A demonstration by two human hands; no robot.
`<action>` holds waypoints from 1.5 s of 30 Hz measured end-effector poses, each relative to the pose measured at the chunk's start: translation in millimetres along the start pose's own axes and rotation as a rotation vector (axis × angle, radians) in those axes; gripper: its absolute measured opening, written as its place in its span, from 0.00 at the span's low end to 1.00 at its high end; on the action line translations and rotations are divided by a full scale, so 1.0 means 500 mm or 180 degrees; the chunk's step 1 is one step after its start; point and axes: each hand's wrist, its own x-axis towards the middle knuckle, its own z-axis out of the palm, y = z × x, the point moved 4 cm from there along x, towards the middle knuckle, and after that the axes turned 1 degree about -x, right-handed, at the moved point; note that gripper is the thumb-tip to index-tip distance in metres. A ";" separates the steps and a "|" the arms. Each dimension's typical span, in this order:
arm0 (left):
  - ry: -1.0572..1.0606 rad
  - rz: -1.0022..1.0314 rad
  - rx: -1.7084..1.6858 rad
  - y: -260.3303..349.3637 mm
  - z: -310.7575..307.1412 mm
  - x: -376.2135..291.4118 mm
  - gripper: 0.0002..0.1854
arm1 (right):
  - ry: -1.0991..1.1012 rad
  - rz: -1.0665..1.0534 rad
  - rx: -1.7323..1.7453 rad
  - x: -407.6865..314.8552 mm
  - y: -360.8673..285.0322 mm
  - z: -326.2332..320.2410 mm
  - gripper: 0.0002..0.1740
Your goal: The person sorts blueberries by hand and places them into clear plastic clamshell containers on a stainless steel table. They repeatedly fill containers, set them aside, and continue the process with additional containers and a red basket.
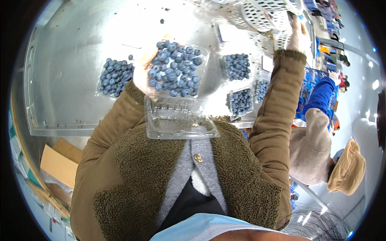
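Note:
My left hand [143,73] holds a clear plastic clamshell punnet [204,64] from its left side, above the metal table. Blueberries [173,70] are spread over its base, with pale gaps between them. Its lid [181,128] hangs open toward my chest. At the upper right, my right hand [298,37] is stretched out against a white perforated plastic basket [262,16]. The basket and glare hide part of its fingers, so its grip is unclear. Left of my left hand, another punnet of blueberries [116,78] rests on the table.
Filled punnets [238,67] [240,102] [261,90] stand on the right of the metal table [66,99]. A loose blueberry [162,21] and debris lie on it. A co-worker's blue sleeve [321,93] is close by blue printed boxes [312,75]. Cardboard [58,164] lies below left.

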 end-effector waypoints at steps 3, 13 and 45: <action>0.0347 0.0216 0.0104 0.003 -0.017 -0.007 0.25 | -0.0249 -0.0069 -0.0056 -0.159 -0.060 0.075 0.13; 0.0401 0.0088 0.0084 -0.004 -0.023 -0.023 0.22 | -0.3538 -0.2641 -0.1116 -0.449 -0.190 0.312 0.25; -0.0080 0.0285 0.0282 0.013 -0.004 -0.016 0.24 | -0.3139 0.0084 0.0085 -0.609 -0.095 0.134 0.83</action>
